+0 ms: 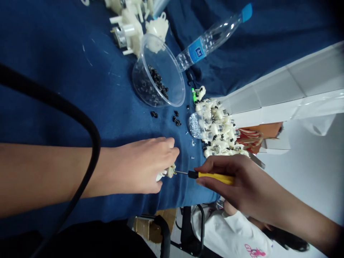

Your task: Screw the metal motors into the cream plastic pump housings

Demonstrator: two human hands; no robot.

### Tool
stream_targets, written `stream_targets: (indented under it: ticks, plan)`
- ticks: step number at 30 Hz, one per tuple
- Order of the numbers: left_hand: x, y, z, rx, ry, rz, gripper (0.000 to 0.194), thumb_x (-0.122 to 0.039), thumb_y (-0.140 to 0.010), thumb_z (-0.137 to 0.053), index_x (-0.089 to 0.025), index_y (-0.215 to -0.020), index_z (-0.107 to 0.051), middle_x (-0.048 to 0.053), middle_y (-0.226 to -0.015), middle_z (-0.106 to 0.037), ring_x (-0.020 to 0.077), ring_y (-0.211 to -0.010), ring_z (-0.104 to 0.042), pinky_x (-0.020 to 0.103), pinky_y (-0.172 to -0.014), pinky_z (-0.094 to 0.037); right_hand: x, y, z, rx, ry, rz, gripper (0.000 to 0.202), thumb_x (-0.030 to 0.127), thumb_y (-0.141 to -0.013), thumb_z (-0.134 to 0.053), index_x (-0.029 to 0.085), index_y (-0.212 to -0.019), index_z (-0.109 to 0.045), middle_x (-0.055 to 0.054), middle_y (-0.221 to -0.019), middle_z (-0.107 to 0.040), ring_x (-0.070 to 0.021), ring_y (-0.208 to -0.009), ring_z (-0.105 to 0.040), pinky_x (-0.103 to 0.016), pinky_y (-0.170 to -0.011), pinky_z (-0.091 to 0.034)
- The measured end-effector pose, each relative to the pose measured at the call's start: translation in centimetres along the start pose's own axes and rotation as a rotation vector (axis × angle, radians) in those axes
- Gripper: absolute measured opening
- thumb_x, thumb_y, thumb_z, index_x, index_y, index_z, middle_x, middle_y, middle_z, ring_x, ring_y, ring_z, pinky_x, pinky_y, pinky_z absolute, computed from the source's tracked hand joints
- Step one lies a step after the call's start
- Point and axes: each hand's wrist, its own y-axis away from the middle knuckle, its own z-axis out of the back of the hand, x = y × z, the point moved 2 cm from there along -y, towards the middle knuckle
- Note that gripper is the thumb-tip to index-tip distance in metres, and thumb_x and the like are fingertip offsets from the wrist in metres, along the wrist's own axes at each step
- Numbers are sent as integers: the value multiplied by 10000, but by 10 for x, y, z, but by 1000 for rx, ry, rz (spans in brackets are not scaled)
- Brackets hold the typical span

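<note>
**Cable across left forearm; screwdriver at part**

The cable (96, 145) is nearest the camera and crosses in front of the left forearm. Left hand (150, 165): fingers and thumb closed around the white part (171, 171), near the surface's (115, 122) near edge. Right hand (236, 179): thumb and fingers pinched on the screwdriver (215, 177), shaft reaching the part; tip contact is too small to confirm.

Risk: the tip may slip toward the left fingers if the screwdriver tilts or the part turns in the grip. A loosened grip may drop the part over the near edge. A forward sweep may scatter the loose screws (192, 142) or tip the screw bowl (194, 125).

Room for moving: widest to the left, between left forearm and tub (139, 86). On the right, the pile (217, 125) limits forward travel; a co-worker's white garment (231, 233) lies beyond the near edge.
</note>
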Motion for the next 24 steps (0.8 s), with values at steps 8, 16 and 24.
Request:
stream_targets:
  ticks: [8,16,24]
  plan:
    - [1,-1,0,13,28,24,261,-119,-694,-692,-214,-813,-480,0,-878,-497,165,-705,-536,332,-613,-413,-6,-4,-5,260,-689,-552,316,400,-776,-838,167,-799,-625,96,-512,-424,-29,-450,-156,-172,-393,-78]
    - [2,0,3,85,45,74,207,-184,-727,-672,-216,-855,-512,5,-942,-522,161,-739,-590,317,-670,-508,-24,8,-10,94,-501,-180,318,275,-755,-787,203,-1019,-627,25,-817,-596,-56,-476,-429,-185,-372,-257]
    - [5,-3,4,125,81,62,206,-233,-731,-670,-214,-853,-505,19,-966,-522,175,-773,-583,317,-677,-496,-4,19,6,-22,594,763,233,130,-1009,-489,116,-1202,-619,-75,-830,-684,-184,-660,-610,-326,-573,-406]
